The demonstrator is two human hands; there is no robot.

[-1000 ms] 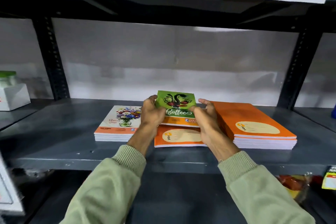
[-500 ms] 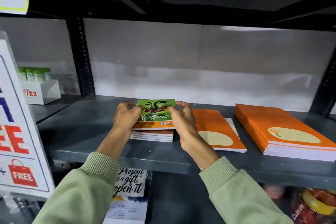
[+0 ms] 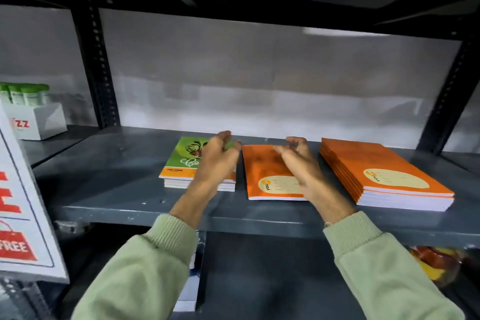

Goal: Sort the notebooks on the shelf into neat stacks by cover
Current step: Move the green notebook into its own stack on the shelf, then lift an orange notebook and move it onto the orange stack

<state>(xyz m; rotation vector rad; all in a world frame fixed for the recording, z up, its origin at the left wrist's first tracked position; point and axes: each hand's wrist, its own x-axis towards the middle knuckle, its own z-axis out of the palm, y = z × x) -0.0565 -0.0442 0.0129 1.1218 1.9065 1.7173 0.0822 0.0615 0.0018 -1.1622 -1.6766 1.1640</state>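
Observation:
A green "Coffee" notebook (image 3: 183, 157) lies on top of a small stack at the left of the grey shelf (image 3: 109, 171). My left hand (image 3: 218, 161) hovers over its right side, fingers loosely curled, holding nothing. Beside the stack lies a single orange notebook (image 3: 259, 171), and my right hand (image 3: 298, 163) hangs open above it with fingers apart. A taller stack of orange notebooks (image 3: 384, 174) sits at the right.
A white box with green packets (image 3: 33, 117) stands on the neighbouring shelf at the left. A white sign with red "FREE" lettering (image 3: 18, 215) leans at the left edge. Dark slotted uprights (image 3: 100, 67) frame the bay. Colourful packets (image 3: 436, 262) lie below right.
Both hands have let go of the green Coffee notebook, which now rests on the left stack. My right hand has moved right, over the single orange notebook.

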